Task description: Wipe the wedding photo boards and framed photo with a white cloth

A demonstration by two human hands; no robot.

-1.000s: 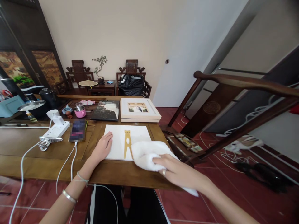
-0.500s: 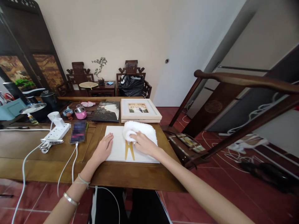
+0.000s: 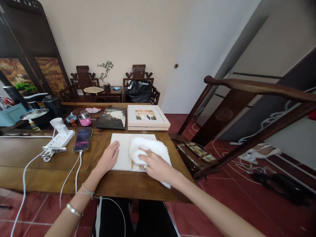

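Note:
A flat white panel (image 3: pixel 122 153) with a gold clip-shaped figure lies on the wooden table (image 3: pixel 49 164) near its front edge. My left hand (image 3: pixel 108 158) rests flat on the panel's left edge, fingers stretched out. My right hand (image 3: pixel 154 166) presses a white cloth (image 3: pixel 148 149) down on the panel's right part, fingers curled into the cloth. The cloth covers most of the gold figure; only its lower tips show.
Behind the panel lie a framed photo (image 3: pixel 147 117) and a dark print (image 3: pixel 112 118). To the left are a phone (image 3: pixel 82 140) on a cable, a white power strip (image 3: pixel 60 138), a pink cup (image 3: pixel 84 119). A wooden chair frame (image 3: pixel 247 108) stands at the right.
My right hand swept the cloth from the panel's near right corner up to its top, then pulled it back toward me over the gold figure. My left hand stayed put.

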